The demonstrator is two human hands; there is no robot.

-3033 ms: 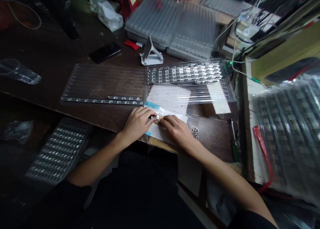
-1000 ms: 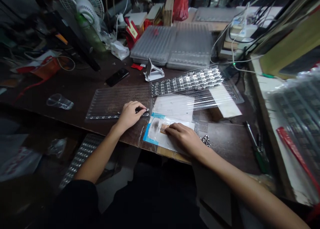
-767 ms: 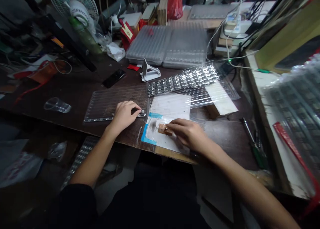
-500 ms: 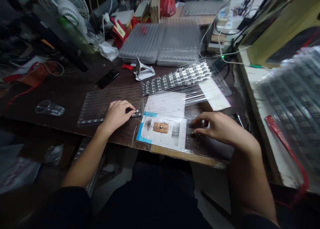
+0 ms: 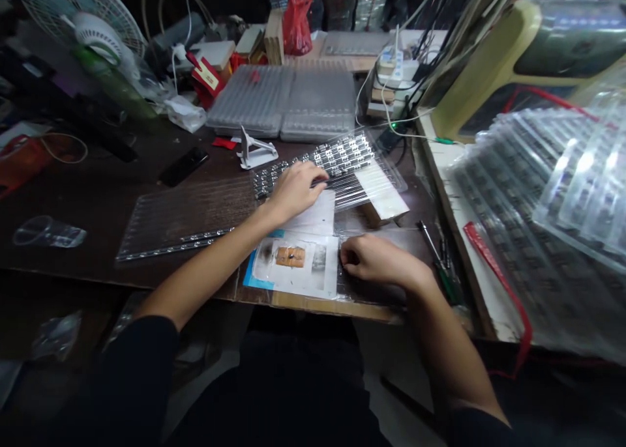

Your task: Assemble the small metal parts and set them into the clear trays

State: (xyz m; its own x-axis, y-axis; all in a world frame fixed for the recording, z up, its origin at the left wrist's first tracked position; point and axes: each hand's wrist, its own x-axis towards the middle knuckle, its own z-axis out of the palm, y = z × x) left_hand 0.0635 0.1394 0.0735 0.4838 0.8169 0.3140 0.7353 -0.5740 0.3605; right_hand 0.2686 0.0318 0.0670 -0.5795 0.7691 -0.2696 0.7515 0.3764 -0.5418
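Note:
My left hand (image 5: 299, 187) reaches across to the rows of shiny metal parts (image 5: 347, 152), which lie on a clear ribbed plastic tray. Its fingers are bent together at the near edge of the rows; whatever they grip is hidden. My right hand (image 5: 374, 258) rests low over the table, fingers curled in a pinch at the right edge of a white sheet (image 5: 300, 281). What it pinches does not show. Taped on with blue tape, the sheet carries a small orange-brown block (image 5: 290, 257). A second clear ribbed tray (image 5: 161, 219) at left bears metal strips (image 5: 169, 250) along its front edge.
Behind stand stacked clear trays (image 5: 320, 98), a white stand (image 5: 255, 152) and a black phone (image 5: 184, 166). A plastic cup (image 5: 49, 232) lies at left. Screwdrivers (image 5: 443, 271) lie right, beside a ledge piled with filled trays (image 5: 528, 238). A white-topped block (image 5: 384, 189) sits mid-table.
My left hand has left the near-left tray and moved up and right to the metal parts. My right hand has closed more and now covers the small dark pieces. The view has shifted right.

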